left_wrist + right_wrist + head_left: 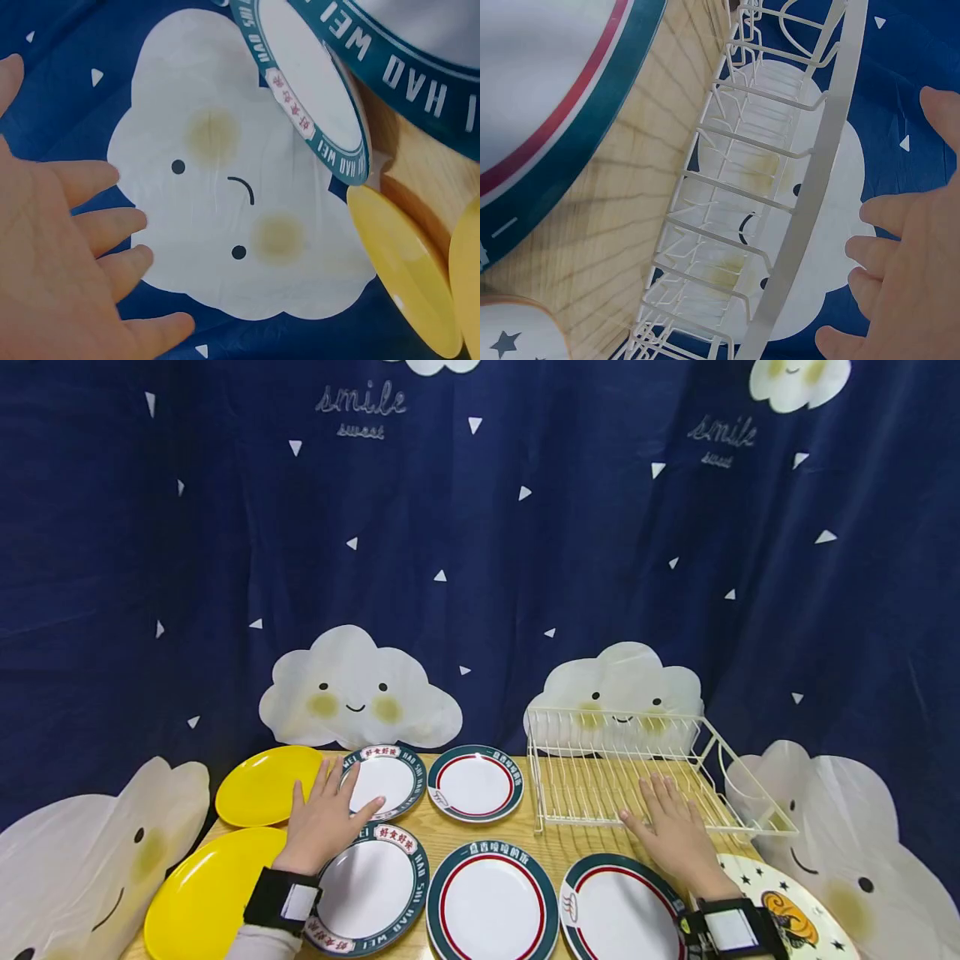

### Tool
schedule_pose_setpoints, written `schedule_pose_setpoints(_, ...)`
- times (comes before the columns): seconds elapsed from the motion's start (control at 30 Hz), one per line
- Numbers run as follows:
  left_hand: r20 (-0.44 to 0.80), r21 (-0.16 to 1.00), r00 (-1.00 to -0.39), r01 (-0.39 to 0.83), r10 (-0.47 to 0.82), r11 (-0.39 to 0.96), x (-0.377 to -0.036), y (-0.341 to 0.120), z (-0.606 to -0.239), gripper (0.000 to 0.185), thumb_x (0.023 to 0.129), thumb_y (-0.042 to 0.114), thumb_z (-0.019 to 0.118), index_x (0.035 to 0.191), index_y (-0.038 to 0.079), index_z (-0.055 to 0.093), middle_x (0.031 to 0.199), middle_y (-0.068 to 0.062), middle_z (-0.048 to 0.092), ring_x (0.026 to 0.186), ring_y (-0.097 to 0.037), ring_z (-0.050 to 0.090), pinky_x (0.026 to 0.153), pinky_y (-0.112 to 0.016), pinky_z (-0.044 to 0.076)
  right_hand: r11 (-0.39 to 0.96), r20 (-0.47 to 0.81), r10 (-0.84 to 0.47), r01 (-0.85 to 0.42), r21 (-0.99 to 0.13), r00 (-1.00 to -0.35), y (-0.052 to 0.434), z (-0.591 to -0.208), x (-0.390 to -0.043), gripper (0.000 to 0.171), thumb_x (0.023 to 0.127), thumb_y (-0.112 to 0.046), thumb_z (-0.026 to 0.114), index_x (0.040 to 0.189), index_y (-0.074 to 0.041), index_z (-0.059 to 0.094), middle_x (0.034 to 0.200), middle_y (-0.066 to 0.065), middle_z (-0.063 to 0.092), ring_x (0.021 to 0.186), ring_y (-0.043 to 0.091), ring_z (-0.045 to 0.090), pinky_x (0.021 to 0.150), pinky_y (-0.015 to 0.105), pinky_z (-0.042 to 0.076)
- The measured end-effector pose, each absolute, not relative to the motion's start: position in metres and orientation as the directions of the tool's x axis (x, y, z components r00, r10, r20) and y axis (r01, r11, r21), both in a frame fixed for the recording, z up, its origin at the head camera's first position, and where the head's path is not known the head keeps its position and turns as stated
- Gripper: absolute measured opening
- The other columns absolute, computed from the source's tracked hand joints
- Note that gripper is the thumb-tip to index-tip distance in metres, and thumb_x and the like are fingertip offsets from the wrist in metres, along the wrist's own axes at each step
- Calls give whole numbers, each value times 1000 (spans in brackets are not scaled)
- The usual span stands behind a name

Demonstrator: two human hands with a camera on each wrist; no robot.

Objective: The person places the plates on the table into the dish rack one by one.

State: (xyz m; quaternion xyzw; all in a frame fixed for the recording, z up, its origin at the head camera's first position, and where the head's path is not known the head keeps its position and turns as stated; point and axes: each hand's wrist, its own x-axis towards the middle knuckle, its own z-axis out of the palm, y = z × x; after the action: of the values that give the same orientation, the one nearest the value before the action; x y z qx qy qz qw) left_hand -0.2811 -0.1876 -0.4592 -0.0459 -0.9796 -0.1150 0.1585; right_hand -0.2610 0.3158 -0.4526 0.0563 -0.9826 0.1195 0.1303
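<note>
Holding nothing, fingers nearly straight, I have my right hand point(675, 842) before the wire rack point(802, 206), the wooden table point(630, 195) showing through its bars. My left hand point(321, 822), likewise unladen and spread, hovers over green-rimmed plates point(371, 893) left of the rack, near two yellow plates point(210, 893).

Perhaps a home: a cloud-print curtain point(480, 527) fills the upper frame; plates point(493, 906) and a rack point(615, 777) sit on a table point(442, 835) below.

Table point(442, 835): before the curtain point(480, 543).
Far plates point(475, 783): three in a row, left to middle.
Rack point(611, 777): far right, beside that row.
Near plates point(491, 902): five, left to right; rightmost two before the rack.
</note>
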Motion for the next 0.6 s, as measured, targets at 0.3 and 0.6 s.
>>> schedule_pose_setpoints(0.3, 334, 215, -941, 137, 59, 967, -276, -184, -456, 85, 80, 72, 34, 139, 12, 31, 146, -18, 24, 137, -36, 12, 104, -68, 4, 966, 297, -78, -146, -212, -952, 317, -448, -258, 73, 90, -53, 37, 142, -5, 19, 147, 22, 15, 137, 38, 6, 106, 63, 7)
schedule_pose_setpoints(0.6, 354, 223, -933, 150, 63, 963, -267, -188, -459, 81, 80, 70, 35, 137, 12, 36, 143, -19, 30, 135, -38, 18, 104, -67, 10, 960, 393, -50, -153, -233, -918, 331, -450, -260, 68, 93, -44, 39, 138, 4, 26, 141, 31, 24, 133, 45, 16, 102, 62, 17)
